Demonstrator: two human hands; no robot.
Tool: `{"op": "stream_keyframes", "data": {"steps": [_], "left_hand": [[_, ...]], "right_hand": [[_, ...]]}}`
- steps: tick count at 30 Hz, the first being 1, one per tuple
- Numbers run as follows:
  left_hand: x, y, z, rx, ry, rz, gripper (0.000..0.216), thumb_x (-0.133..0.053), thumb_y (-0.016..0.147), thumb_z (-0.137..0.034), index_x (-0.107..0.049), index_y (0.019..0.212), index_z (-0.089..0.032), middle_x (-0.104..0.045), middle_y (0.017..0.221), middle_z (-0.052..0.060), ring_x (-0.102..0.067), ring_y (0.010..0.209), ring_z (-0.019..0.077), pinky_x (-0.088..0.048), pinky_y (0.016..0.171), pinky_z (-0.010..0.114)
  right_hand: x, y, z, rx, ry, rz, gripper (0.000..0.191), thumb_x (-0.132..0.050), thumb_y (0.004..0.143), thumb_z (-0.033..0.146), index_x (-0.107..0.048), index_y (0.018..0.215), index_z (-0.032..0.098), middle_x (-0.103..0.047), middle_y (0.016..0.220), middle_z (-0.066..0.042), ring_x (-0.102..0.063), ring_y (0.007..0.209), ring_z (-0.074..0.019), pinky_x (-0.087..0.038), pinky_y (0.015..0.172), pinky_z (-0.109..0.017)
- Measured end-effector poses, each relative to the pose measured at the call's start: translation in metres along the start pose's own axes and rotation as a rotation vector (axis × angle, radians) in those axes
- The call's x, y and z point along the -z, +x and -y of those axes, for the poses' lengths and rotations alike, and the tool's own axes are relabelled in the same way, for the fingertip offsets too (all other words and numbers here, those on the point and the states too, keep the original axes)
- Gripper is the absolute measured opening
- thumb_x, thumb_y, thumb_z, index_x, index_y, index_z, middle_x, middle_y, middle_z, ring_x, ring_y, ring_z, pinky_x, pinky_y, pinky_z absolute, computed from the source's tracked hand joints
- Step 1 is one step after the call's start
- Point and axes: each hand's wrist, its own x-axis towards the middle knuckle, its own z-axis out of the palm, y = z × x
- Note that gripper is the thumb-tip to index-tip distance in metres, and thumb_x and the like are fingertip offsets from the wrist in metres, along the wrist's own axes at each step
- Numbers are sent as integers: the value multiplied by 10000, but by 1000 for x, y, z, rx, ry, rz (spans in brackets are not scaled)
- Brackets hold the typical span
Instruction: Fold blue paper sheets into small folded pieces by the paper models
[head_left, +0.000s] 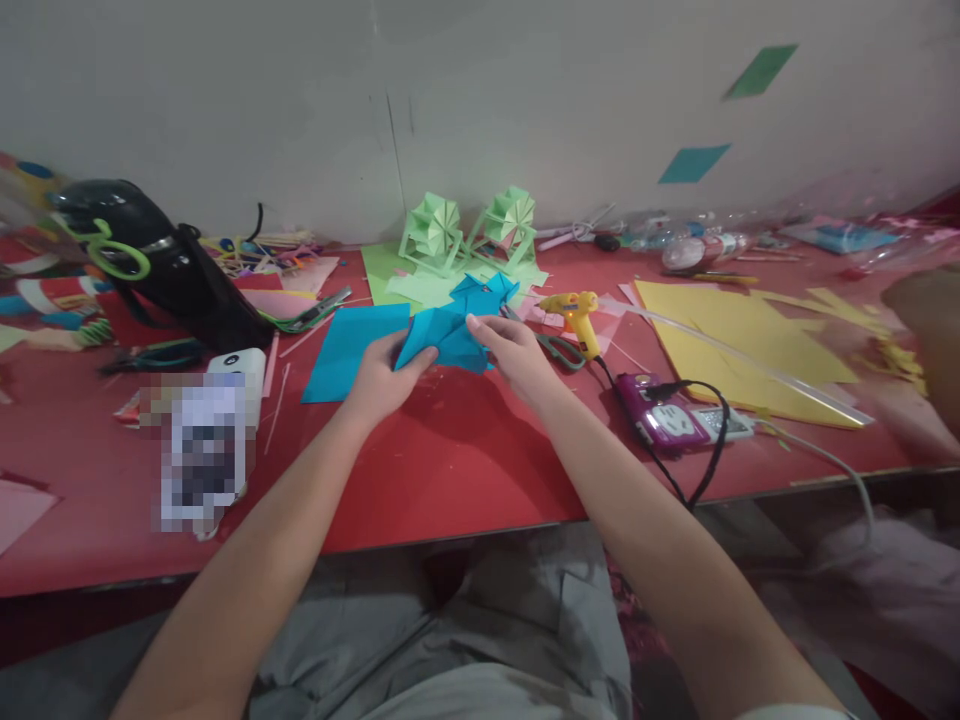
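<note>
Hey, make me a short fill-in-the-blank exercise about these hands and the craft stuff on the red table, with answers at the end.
The left hand and right hand hold folded paper coloured ____.
Near the wall stand ____ pale green paper models.
The yellow glue gun lies nearer the ____ hand.
The large sheets under the clear strip are ____.

Missing words: blue; two; right; yellow.

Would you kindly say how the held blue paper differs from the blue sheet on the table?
The held paper is folded and angular; the sheet is flat. The held paper is between left hand and right hand; the sheet lies on the table. Both are blue.
</note>
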Motion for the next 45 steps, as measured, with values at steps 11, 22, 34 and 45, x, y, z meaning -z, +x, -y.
{"op": "stream_keyframes", "data": {"steps": [11, 22, 34, 45], "left_hand": [[3, 3, -7, 181, -184, 16, 259, -757, 726, -441, -697, 673, -194, -725, 707, 49, -672, 663, 219, -555, 636, 320], [-8, 2, -1, 275, -420, -32, 302, -806, 697, -445, -728, 820, -180, -753, 853, 84, -705, 727, 229, -596, 663, 343], [-10, 4, -2, 135, -351, -237, 300, -856, 640, -398, -705, 773, -174, -721, 782, 41, -680, 711, 197, -600, 740, 353], [-5, 4, -8, 41, -169, -168, 308, -825, 667, -419, -736, 858, -193, -721, 792, 11, -672, 747, 188, -556, 706, 295]], "right_hand": [[3, 2, 0, 25, -76, 27, 454, -771, 658, 618, -662, 710, 180, -535, 617, 17, -443, 582, -109, -372, 568, -273], [-2, 0, -5, 83, -146, -7, 422, -720, 727, 588, -664, 703, 170, -485, 598, 22, -396, 560, -104, -327, 540, -270], [-10, -2, -5, 108, -109, 1, 367, -718, 740, 538, -669, 747, 175, -541, 653, 15, -460, 611, -107, -395, 596, -259], [-5, -3, -5, 91, -171, 97, 434, -750, 726, 588, -628, 694, 173, -583, 651, 1, -521, 615, -123, -443, 611, -280]]}}
